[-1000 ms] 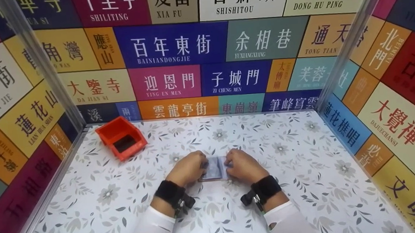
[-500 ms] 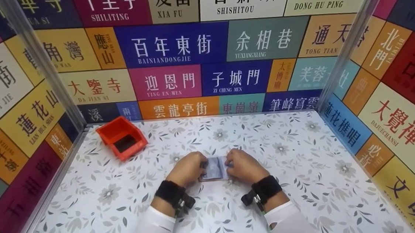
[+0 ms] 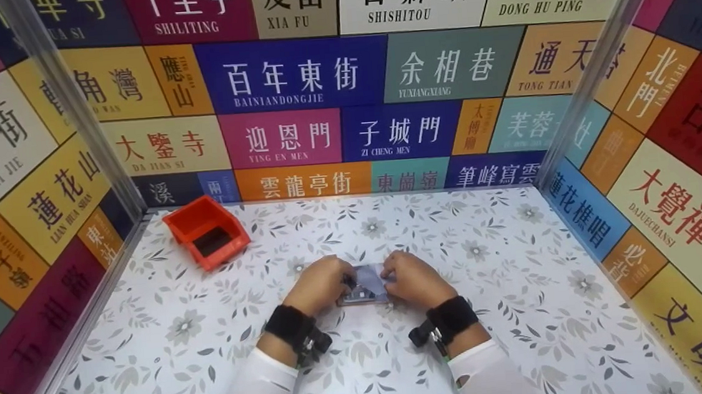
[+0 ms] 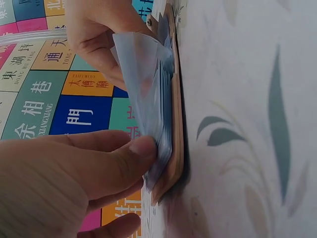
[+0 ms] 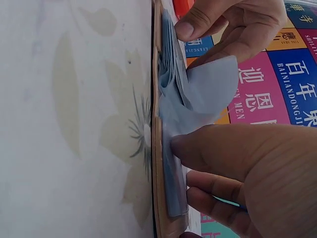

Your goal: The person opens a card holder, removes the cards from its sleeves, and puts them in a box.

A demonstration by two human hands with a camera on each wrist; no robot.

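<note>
An opened card holder [image 3: 364, 295] lies on the table between both hands, with a brown cover [image 4: 177, 134] under a stack of bluish clear sleeves [image 5: 171, 59]. One clear sleeve page [image 5: 213, 91] stands raised and bent over the middle. My left hand [image 3: 323, 284] grips the left side of the holder, its thumb [image 4: 143, 146] at the edge of the sleeves. On the opposite side my right hand [image 3: 419, 280] holds the holder, thumb [image 5: 185, 148] on the sleeves and the other fingers behind the edge. A dark patterned surface shows below the raised page.
A red-orange bin [image 3: 206, 233] with a dark patch on its floor stands at the back left of the flower-patterned table [image 3: 491, 311]. Panels with colourful printed signs [image 3: 291, 76] enclose the table at the back and both sides. Each wrist carries a black strap with a small camera.
The sleeves lay fairly flat before; now one clear page is lifted across the middle, and a darker patterned part shows beneath. Both hands stay in nearly the same place.
</note>
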